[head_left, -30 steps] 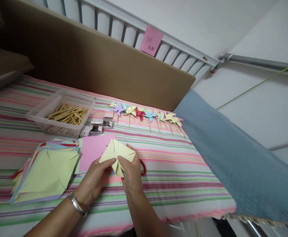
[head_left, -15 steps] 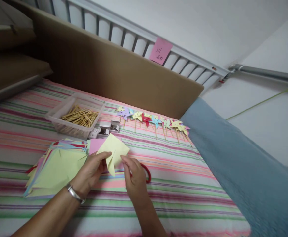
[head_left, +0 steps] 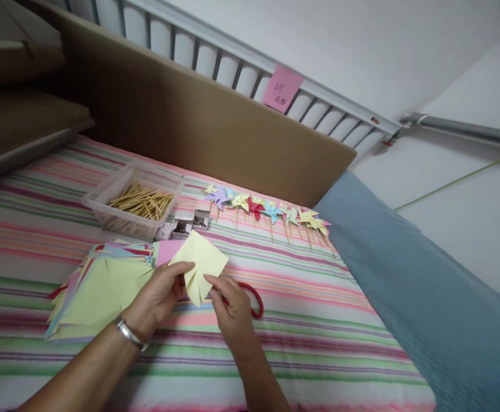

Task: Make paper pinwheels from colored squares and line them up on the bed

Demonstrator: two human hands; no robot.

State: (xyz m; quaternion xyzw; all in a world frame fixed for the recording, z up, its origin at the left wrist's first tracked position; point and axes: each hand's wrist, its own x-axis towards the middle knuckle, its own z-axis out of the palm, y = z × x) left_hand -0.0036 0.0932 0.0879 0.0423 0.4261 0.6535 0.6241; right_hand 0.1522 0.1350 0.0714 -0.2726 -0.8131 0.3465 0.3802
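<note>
A pale yellow square of paper (head_left: 209,260) with slits cut in from its corners is raised between both hands. My left hand (head_left: 162,292) grips its left edge, thumb on top. At the paper's lower right, the thumb and fingers of my right hand (head_left: 233,306) pinch it. A red loop handle (head_left: 256,300), apparently of scissors, shows behind my right hand; its other parts are hidden, and I cannot tell whether the hand holds it. Beside my left hand lies a stack of slit coloured paper squares (head_left: 104,292). A pink sheet (head_left: 167,252) lies partly under the raised paper.
A clear plastic box (head_left: 134,226) of short wooden sticks (head_left: 142,200) stands behind the stack. Small open boxes (head_left: 182,228) of dark pieces sit next to it. Finished paper pinwheels (head_left: 271,212) on sticks line the back, before a brown board (head_left: 215,126). A striped cloth (head_left: 318,320) covers the table.
My right fingers have shifted slightly left and down along the paper, and its lower cut flaps now lie more open. My left hand keeps its grip. The view has shifted slightly.
</note>
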